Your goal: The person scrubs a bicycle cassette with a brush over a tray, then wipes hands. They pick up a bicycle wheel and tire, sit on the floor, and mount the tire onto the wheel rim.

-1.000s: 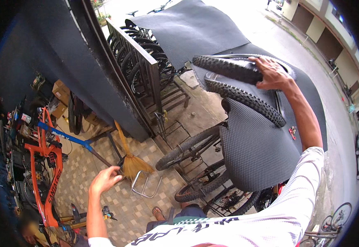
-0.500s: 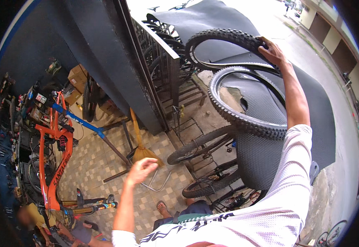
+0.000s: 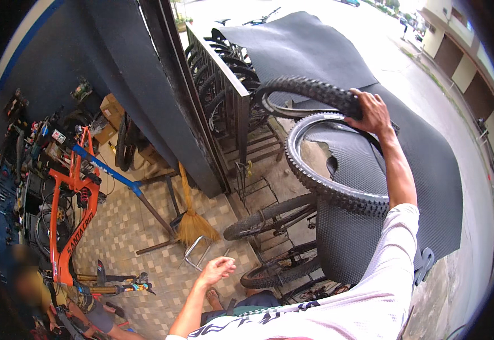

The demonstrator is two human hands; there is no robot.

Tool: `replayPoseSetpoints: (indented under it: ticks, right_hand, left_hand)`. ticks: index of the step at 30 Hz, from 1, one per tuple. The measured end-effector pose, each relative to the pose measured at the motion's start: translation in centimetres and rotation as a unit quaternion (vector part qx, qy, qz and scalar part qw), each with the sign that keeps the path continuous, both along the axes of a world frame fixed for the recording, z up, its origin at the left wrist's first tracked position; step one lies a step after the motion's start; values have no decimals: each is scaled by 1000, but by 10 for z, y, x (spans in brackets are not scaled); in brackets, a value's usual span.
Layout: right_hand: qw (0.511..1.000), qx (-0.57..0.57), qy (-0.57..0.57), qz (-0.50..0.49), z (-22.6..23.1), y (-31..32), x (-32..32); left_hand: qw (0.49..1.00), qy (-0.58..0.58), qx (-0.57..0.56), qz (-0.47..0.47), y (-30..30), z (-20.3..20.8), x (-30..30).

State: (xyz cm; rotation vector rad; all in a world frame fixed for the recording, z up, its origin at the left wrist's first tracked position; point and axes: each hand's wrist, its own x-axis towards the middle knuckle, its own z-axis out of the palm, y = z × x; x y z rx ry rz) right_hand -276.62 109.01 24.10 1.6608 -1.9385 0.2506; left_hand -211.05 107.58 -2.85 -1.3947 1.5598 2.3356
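My right hand (image 3: 372,112) is wrapped round the tread of a black knobby bicycle tire (image 3: 309,85), at its right end. That tire is held up at a slant over the dark rubber mat (image 3: 315,48). Just below it, a second knobby tire (image 3: 299,161) leans on the mat's textured part, its right side partly hidden by my forearm. Low in the middle, my left hand (image 3: 217,271) hovers over the tiled floor with its fingers curled together and nothing visible in them. A bent metal stand (image 3: 193,255) is close to it.
Parked bicycle wheels (image 3: 269,218) jut in below the mat, beside a metal rack (image 3: 236,85) and dark pillar (image 3: 162,85). A straw broom (image 3: 198,224) stands on the tiles. On the left are an orange bicycle frame (image 3: 62,255), blue bar (image 3: 105,167) and another person (image 3: 96,317).
My right hand has lowered the upper tire toward the second one. My left hand has moved right and nearer my body. The whole view has shifted slightly.
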Motion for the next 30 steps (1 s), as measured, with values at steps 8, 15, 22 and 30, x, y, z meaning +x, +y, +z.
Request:
replayPoseSetpoints:
  ticks: [8, 15, 22, 30]
  right_hand:
    - [940, -278, 111, -165, 100, -105, -24]
    - [887, -356, 158, -250, 263, -25, -44]
    - [939, -177, 66, -288, 307, 80, -8]
    - [963, -94, 8, -252, 286, 132, 72]
  left_hand:
    - [952, 79, -293, -47, -63, 67, -54]
    - [968, 156, -197, -17, -82, 109, -103]
    - [952, 189, -185, 156, -119, 151, -234]
    - [878, 48, -262, 398, -119, 11, -288]
